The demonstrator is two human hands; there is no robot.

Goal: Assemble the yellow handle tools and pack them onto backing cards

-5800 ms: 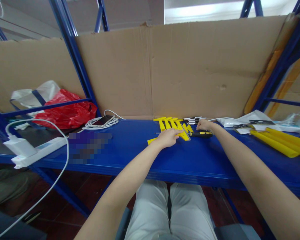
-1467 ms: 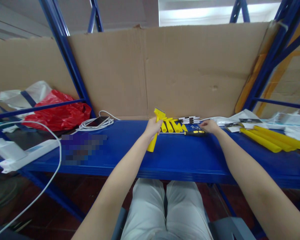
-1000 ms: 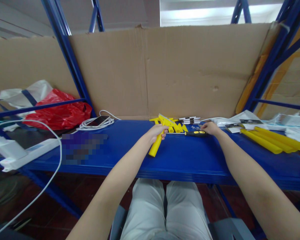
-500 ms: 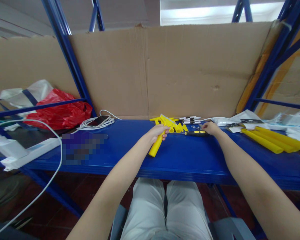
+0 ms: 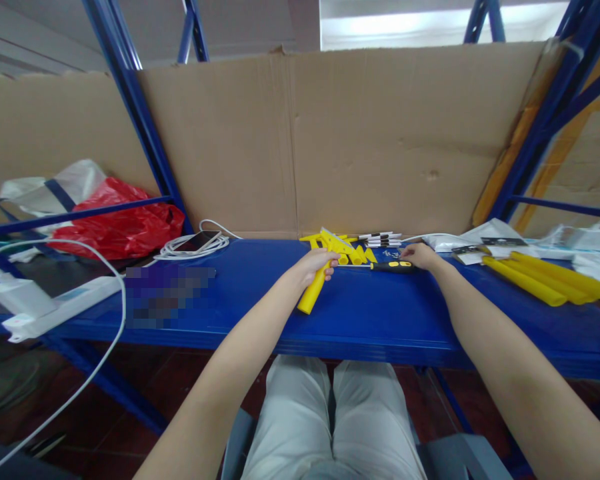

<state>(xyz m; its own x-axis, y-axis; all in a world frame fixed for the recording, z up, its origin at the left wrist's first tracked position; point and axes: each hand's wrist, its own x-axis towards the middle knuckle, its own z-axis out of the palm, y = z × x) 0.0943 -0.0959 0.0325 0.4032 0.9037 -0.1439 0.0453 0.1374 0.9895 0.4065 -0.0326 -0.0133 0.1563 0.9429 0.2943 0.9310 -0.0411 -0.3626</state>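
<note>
My left hand (image 5: 319,265) is wrapped round a yellow tool (image 5: 311,295), whose round handle points down toward the table's front edge. Beyond that hand lie several small yellow pieces (image 5: 359,255). A screwdriver with a black and yellow handle (image 5: 391,267) rests on the blue table (image 5: 260,287), its shaft toward my left hand. My right hand (image 5: 419,256) is just behind the handle's end, fingers pinched together over small bits (image 5: 393,254) on the table. What those fingers hold is too small to make out.
Several yellow tubes (image 5: 550,280) and clear plastic packs lie at the right. White-and-black pieces (image 5: 381,239) sit at the back by the cardboard wall (image 5: 380,147). On the left are a coiled white cable (image 5: 193,248), a red bag (image 5: 120,220) and a power strip (image 5: 87,298).
My right hand has shifted very slightly to the left. My left hand keeps the yellow tool in the same place.
</note>
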